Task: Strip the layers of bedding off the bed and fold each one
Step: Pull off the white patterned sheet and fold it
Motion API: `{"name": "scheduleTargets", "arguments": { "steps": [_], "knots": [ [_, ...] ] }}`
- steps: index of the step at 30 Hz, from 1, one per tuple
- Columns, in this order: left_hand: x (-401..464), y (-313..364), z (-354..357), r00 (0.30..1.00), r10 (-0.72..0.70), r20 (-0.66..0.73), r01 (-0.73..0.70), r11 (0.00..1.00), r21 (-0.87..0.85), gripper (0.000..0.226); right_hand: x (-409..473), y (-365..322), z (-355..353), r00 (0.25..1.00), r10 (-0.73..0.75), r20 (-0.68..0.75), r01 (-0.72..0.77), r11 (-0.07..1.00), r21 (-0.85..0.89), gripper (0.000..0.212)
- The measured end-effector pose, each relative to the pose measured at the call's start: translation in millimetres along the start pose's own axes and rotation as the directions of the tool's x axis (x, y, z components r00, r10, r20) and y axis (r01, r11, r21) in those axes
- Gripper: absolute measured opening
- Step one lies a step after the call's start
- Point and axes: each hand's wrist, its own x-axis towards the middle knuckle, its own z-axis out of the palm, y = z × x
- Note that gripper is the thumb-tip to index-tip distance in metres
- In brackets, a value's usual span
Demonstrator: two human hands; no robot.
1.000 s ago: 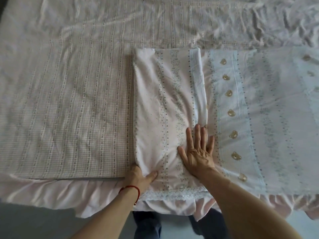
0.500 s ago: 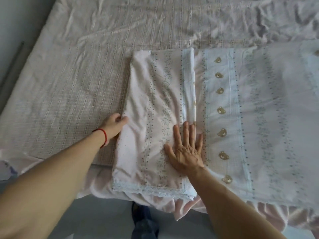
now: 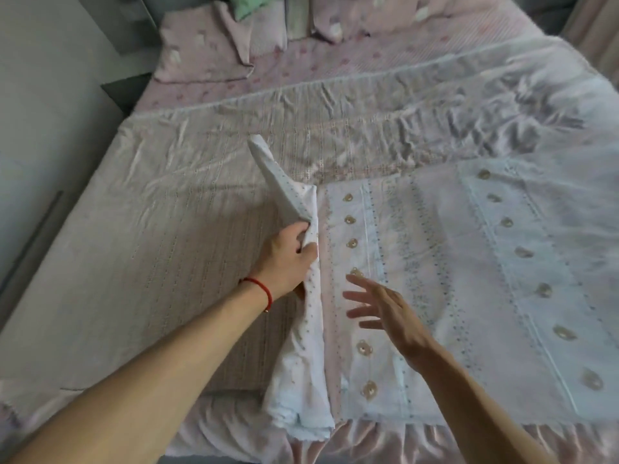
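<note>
A pale pink and white patterned sheet (image 3: 452, 279) with rows of small bear motifs lies spread across the near right of the bed. Its folded left flap (image 3: 301, 346) stands lifted on edge, rising to a point at the far end. My left hand (image 3: 288, 262), with a red string at the wrist, grips that flap's edge. My right hand (image 3: 385, 306) hovers just above the sheet beside the flap, fingers spread and holding nothing.
A checked beige cover (image 3: 150, 246) lies under the sheet, over the left and middle of the bed. Pink pillows (image 3: 207, 51) and a green one (image 3: 254, 5) sit at the head. A grey wall (image 3: 40, 95) runs along the left. The pink bed skirt (image 3: 385, 440) hangs at the near edge.
My left hand took hold of the folded flap's left edge and raised it upright toward the right. My right hand lifted off the flap. The view tilted up toward the head of the bed.
</note>
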Motion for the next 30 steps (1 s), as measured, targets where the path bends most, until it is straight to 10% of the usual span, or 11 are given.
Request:
{"name": "scheduleTargets", "arguments": {
  "steps": [7, 12, 15, 19, 24, 30],
  "knots": [
    [2.1, 72.4, 141.2, 0.989, 0.065, 0.129, -0.051, 0.993, -0.108, 0.047, -23.5, -2.3, -82.3, 0.961, 0.200, -0.189, -0.119, 0.920, 0.373, 0.059],
    [-14.0, 12.6, 186.8, 0.976, -0.104, 0.191, 0.059, 0.972, 0.229, 0.043, -48.6, 41.9, -116.5, 0.905, 0.299, -0.304, -0.295, 0.954, 0.059, 0.077],
    [-22.0, -47.8, 178.8, 0.984, -0.177, 0.036, 0.144, 0.890, 0.432, 0.043, -55.4, 64.6, -114.1, 0.898, 0.325, -0.296, -0.389, 0.901, -0.192, 0.051],
    [-22.0, -84.4, 164.5, 0.941, -0.339, 0.001, 0.330, 0.918, 0.219, 0.065, -60.6, 85.8, -111.4, 0.908, 0.209, -0.364, -0.317, 0.909, -0.269, 0.012],
    [-10.0, -89.9, 159.5, 0.865, -0.497, 0.069, 0.480, 0.860, 0.171, 0.077, -50.6, 106.0, -116.8, 0.847, 0.382, -0.370, -0.486, 0.838, -0.249, 0.039],
    [61.1, -97.9, 152.9, 0.874, -0.479, -0.084, 0.481, 0.876, 0.017, 0.047, 52.0, 60.6, -148.0, 0.857, 0.220, -0.466, -0.371, 0.891, -0.262, 0.054]
  ]
}}
